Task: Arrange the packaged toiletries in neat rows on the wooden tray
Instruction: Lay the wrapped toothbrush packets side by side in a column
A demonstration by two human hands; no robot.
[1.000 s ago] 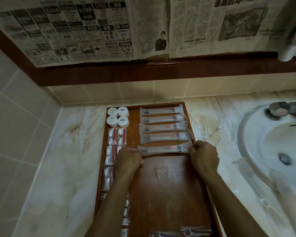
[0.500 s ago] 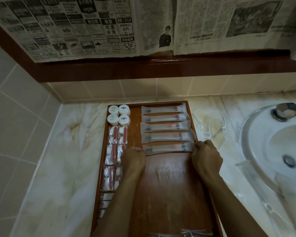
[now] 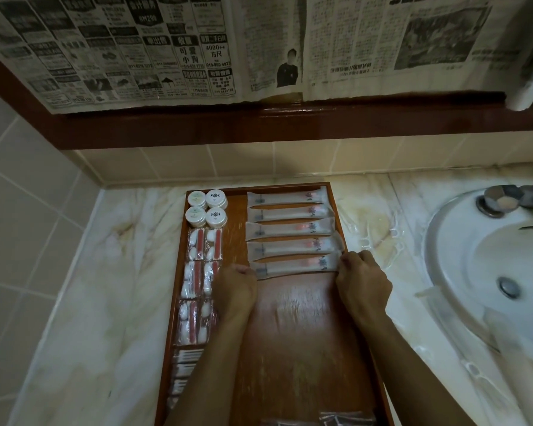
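We look down on a wooden tray point(image 3: 293, 333) that lies on a marble surface point(image 3: 83, 302), with its far end close to the tiled wall. Our left hand point(image 3: 236, 290) and our right hand point(image 3: 362, 281) are both on the tray, each at one end of the nearest long packet point(image 3: 293, 265). The fingers of both hands are curled and seem to pinch the ends of this packet, the left hand at its left end and the right hand at its right end near the tray's rim. The packet lies flat on the tray floor, across the tray.

Behind it we see four more long packets point(image 3: 290, 222), lying parallel one behind the other, so together they make a column of five in the far right part of the tray. In the far left corner stand four small round jars point(image 3: 206, 209) in a two by two block. In front of them, along the left side, lie small sachets point(image 3: 202, 272) with white and red contents, in pairs. Nearer to us on the same side are flat white packets point(image 3: 186, 364), partly hidden by our left arm. At the near edge lie some clear wrapped items point(image 3: 336, 419); we cannot tell what they are.

To the right is a white sink point(image 3: 486, 265) with a metal tap point(image 3: 505, 199). Newspaper point(image 3: 197, 47) hangs on the wall above.
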